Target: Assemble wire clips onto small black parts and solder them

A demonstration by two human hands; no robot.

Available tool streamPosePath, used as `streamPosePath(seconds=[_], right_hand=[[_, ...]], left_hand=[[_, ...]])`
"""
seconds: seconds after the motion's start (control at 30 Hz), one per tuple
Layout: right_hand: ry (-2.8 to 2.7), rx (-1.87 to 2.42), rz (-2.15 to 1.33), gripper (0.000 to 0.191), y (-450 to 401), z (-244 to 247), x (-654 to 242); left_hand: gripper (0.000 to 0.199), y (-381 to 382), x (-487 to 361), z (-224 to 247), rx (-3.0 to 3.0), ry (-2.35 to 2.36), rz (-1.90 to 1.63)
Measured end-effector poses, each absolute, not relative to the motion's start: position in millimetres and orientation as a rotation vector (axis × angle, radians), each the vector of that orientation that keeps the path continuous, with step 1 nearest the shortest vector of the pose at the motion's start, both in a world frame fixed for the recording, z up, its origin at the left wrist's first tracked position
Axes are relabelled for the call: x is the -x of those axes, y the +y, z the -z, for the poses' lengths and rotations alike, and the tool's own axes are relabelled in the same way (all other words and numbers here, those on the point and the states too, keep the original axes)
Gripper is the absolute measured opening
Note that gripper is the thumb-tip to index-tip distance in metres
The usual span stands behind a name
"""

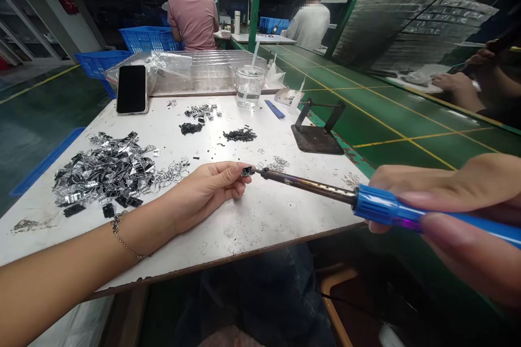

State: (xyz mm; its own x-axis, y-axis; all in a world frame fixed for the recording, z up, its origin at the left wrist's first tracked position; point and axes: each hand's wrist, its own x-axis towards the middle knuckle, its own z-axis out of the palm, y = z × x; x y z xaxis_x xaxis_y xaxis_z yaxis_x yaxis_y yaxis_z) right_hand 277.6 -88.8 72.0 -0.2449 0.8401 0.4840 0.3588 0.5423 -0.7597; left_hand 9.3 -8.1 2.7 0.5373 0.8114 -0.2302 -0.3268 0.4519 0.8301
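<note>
A: Two containers stand at the far edge of my table (252, 217). What is in them?

B: The glass cup (248, 85) holds a little clear liquid. The clear plastic tray (211, 68) behind it has empty-looking compartments, with a crumpled bag (163, 65) on its left end. Blue crates (148, 39) sit beyond; their contents are hidden.

A: Any readable writing?

B: None I can make out; the phone (131, 89) shows a dark screen.

A: And my fingers?

B: My left hand (203, 190) pinches a small dark component (247, 171) between thumb and fingertips, just above the tabletop. My right hand (456, 211) is closed around the blue handle of the soldering iron (325, 191), whose tip touches the component. A pile of metal parts (106, 171) lies to the left.
</note>
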Motion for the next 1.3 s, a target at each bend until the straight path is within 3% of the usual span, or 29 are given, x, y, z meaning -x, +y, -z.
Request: streamPosePath(seconds=[0.1,0.4,1.3], right_hand=[[-1.929,0.879,-0.614,0.016,-89.3,-73.5,-272.4],[-1.974,0.937,-0.455,0.011,-89.7,-71.0,-272.5],[-2.008,0.853,-0.552,0.021,-91.3,-71.0,-266.9]], left_hand=[[0.019,-9.2,-9.9,-5.4,-0.826,0.702,-0.757],[0.021,-10.5,-13.2,-6.0,-0.847,0.705,-0.753],[0.019,-10.7,-13.0,-7.1,-0.865,0.729,-0.735]])
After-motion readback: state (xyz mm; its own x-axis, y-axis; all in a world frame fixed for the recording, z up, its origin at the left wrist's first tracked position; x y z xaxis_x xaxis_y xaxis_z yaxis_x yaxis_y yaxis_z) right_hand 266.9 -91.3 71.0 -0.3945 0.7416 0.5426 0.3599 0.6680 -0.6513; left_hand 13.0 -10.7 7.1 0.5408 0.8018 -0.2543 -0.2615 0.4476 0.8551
